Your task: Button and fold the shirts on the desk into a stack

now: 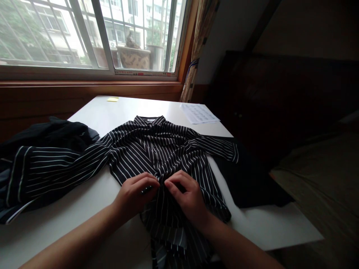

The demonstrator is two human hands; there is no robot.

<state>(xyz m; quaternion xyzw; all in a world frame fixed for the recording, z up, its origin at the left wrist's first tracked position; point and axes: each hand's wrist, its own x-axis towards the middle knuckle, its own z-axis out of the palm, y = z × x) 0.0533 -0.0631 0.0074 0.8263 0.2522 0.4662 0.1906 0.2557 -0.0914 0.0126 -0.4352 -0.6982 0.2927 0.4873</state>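
Note:
A black shirt with white stripes (134, 153) lies front up, its collar toward the window and both sleeves spread out to the sides. Along its front opening, low on the body, my left hand (138, 192) pinches the cloth between thumb and fingers. My right hand (186, 194) pinches the shirt front just beside it, with the fingertips of both hands close together. The cloth bunches up around the fingertips, and whatever small part they grip is hidden. Toward me, the shirt's hem hangs in loose folds.
The shirt rests on a white table (109, 190). Dark clothes (56, 132) are heaped at the left, under the sleeve. A black cloth (249, 179) lies at the right. Printed papers (199, 113) and a yellow sticky note (112, 99) lie at the back, before a barred window (134, 33).

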